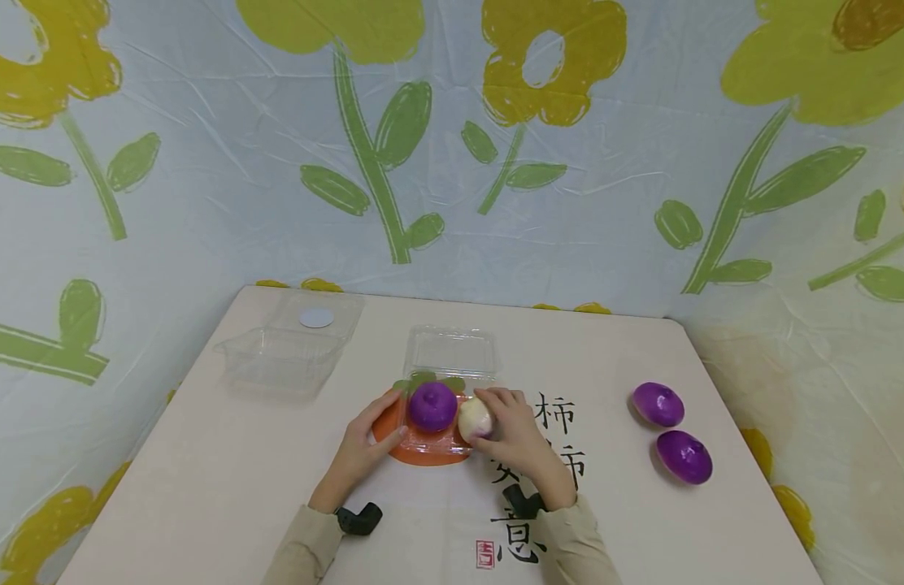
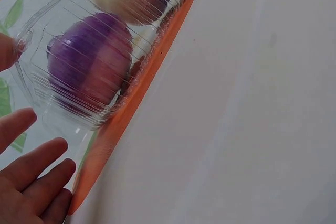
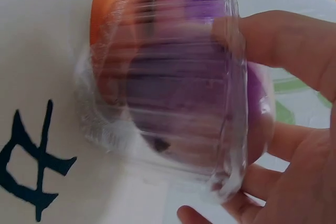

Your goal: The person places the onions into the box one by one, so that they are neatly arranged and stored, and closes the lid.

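Observation:
A clear plastic clamshell box [image 1: 449, 355] stands with its lid folded back, over an orange printed shape [image 1: 423, 460]. In its left part sits a purple onion [image 1: 433, 407]. My right hand [image 1: 521, 431] holds a pale-and-purple onion [image 1: 475, 419] at the box's right end, its thumb near the front rim and its fingers around the back. In the right wrist view this onion's lower part shows through the ribbed wall. My left hand [image 1: 360, 445] rests at the box's left end, thumb touching the rim and the other fingers loosely extended.
Two more purple onions [image 1: 658, 405] lie on the right of the table. Another clear box [image 1: 280, 357] with a raised lid stands at the back left. Black characters [image 1: 520, 542] mark the pale tablecloth. A flowered cloth [image 1: 452, 244] hangs behind the table.

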The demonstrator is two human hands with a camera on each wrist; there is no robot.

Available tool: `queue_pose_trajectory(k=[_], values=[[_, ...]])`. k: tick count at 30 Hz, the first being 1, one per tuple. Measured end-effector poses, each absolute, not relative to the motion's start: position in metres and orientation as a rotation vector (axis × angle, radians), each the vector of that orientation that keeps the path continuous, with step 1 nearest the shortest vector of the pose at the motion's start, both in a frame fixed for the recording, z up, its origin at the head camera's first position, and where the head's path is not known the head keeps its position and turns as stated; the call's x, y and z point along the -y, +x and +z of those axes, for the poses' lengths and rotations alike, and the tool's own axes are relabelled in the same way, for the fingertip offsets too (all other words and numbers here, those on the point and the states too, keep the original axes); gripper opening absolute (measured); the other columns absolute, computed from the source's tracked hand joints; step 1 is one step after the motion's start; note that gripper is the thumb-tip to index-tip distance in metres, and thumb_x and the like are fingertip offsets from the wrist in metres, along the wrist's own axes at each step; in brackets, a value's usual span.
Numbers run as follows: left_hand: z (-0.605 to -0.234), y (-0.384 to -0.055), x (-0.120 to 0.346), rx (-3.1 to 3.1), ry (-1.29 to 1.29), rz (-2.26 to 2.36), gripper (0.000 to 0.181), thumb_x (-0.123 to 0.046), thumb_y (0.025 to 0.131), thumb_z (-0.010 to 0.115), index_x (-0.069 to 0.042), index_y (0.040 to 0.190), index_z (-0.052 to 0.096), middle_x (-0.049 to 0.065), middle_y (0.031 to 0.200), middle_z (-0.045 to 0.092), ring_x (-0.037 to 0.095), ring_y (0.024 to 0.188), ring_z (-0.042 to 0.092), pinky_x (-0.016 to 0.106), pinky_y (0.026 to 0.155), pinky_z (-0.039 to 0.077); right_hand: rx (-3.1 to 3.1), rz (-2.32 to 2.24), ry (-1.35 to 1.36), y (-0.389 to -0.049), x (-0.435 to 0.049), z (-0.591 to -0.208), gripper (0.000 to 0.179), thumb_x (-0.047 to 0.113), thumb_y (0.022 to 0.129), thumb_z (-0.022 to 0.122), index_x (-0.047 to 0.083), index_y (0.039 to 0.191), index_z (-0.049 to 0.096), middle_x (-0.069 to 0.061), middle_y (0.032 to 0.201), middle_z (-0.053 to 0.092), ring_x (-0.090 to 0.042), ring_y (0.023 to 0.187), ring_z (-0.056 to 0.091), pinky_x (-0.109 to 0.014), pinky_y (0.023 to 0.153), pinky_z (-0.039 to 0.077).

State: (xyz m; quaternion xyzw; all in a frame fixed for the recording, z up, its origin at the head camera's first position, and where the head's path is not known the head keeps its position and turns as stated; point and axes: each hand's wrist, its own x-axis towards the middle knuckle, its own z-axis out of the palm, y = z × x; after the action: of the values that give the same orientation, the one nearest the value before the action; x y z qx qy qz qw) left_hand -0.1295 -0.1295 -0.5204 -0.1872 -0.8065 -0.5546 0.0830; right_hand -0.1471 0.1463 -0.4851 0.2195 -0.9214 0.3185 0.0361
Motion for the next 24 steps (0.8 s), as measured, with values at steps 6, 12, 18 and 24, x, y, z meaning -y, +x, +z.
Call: queue_pose_trajectory(k=[6, 12, 18, 24], values=[[-0.5209, -0.1291, 0.1289, 2.405, -0.555, -1.665, 0.057, -0.005, 0.088, 0.073, 0.004, 0.140, 0.051, 0.026, 0.143, 0.050, 0.043, 0.136, 0.042, 0.035, 0.114, 0.031, 2.883, 0.905, 0.647, -0.1474, -0.1428, -0.4839, 0.069, 0.024, 0.076, 0.080, -0.002, 0.135, 0.056, -0.018, 0.130, 0.057, -0.037, 0.119, 0.045, -0.058, 0.095, 0.041], [-0.5231, -0.1290, 0.1291, 2.401, -0.536, -1.688, 0.057, -0.008, 0.089, 0.072, 0.004, 0.141, 0.051, 0.024, 0.143, 0.051, 0.042, 0.136, 0.042, 0.020, 0.112, 0.026, 2.907, 0.944, 0.643, -0.1468, -0.1446, -0.4819, 0.073, 0.031, 0.079, 0.080, -0.005, 0.137, 0.053, -0.018, 0.135, 0.054, -0.036, 0.121, 0.042, -0.058, 0.099, 0.040], [-0.5235, -0.1295, 0.1291, 2.387, -0.542, -1.697, 0.057, -0.007, 0.089, 0.073, 0.005, 0.140, 0.051, 0.025, 0.142, 0.051, 0.043, 0.136, 0.042, 0.017, 0.112, 0.025, 2.884, 1.045, 0.646, -0.1472, -0.1471, -0.4811, 0.060, 0.029, 0.089, 0.070, -0.006, 0.136, 0.055, -0.018, 0.137, 0.054, -0.036, 0.124, 0.042, -0.057, 0.101, 0.040], [-0.5235, -0.1295, 0.1291, 2.387, -0.542, -1.704, 0.057, -0.007, 0.089, 0.073, 0.005, 0.140, 0.051, 0.025, 0.143, 0.050, 0.043, 0.137, 0.041, 0.017, 0.112, 0.024, 2.856, 1.119, 0.644, -0.1475, -0.1492, -0.4833, 0.051, 0.022, 0.089, 0.071, -0.006, 0.130, 0.059, -0.016, 0.133, 0.057, -0.034, 0.122, 0.042, -0.055, 0.101, 0.042]])
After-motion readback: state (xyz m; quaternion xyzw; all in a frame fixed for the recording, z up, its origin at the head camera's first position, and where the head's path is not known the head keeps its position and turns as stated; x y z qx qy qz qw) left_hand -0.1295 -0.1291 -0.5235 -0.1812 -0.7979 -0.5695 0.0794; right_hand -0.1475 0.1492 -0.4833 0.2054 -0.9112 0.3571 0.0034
